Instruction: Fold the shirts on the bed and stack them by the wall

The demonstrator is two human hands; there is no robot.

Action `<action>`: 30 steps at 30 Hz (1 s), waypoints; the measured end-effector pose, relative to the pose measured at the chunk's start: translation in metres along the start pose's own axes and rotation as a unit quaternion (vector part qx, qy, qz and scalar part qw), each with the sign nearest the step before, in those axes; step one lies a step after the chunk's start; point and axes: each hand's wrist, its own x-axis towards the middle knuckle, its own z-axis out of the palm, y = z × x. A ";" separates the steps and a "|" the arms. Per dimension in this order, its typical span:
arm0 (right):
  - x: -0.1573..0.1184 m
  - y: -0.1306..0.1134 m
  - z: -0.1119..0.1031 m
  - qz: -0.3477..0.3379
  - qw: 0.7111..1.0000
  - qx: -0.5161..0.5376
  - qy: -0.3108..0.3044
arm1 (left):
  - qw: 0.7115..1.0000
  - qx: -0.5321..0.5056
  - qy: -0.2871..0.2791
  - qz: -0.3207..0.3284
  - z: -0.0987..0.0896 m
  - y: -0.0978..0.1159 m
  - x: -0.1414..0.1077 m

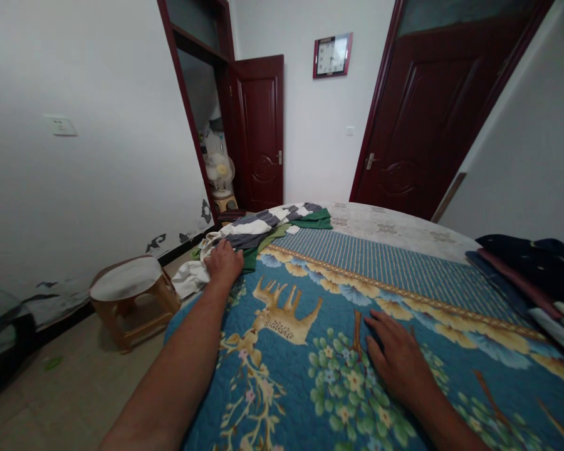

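My left hand (224,260) reaches to the far left edge of the table and rests on a loose heap of clothes, its fingers apart. In that heap lie a grey and white striped garment (267,220) and a dark green cloth (316,219). A white cloth (190,279) hangs at the table's edge beside my left wrist. My right hand (395,351) lies on the blue patterned quilted cover (329,300), fingers spread, with nothing in it. Flowers and a deer are printed on the cover.
A stack of folded dark clothes (536,263) sits at the right side of the table. On the floor at left stands a brown plastic stool (131,294). Beyond are two dark red doors, a wall clock (333,55) and a fan (220,169) in the doorway.
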 end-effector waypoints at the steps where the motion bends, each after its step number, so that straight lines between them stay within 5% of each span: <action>1: 0.000 -0.001 0.000 0.002 1.000 -0.001 -0.002 | 1.000 -0.008 0.009 0.001 0.000 0.000 0.000; 8: 0.005 -0.005 -0.003 0.017 1.000 -0.004 -0.009 | 0.992 -0.084 0.081 0.039 -0.015 0.010 0.001; 15: 0.009 -0.011 -0.009 0.021 1.000 -0.005 -0.010 | 0.983 -0.142 0.051 0.105 -0.006 0.017 0.002; 22: 0.011 -0.011 -0.010 0.008 1.000 -0.015 -0.008 | 0.995 -0.095 0.040 0.008 0.011 0.006 -0.002; 30: 0.011 -0.007 -0.004 -0.006 1.000 -0.005 0.004 | 0.996 -0.080 0.039 -0.016 0.010 0.008 -0.002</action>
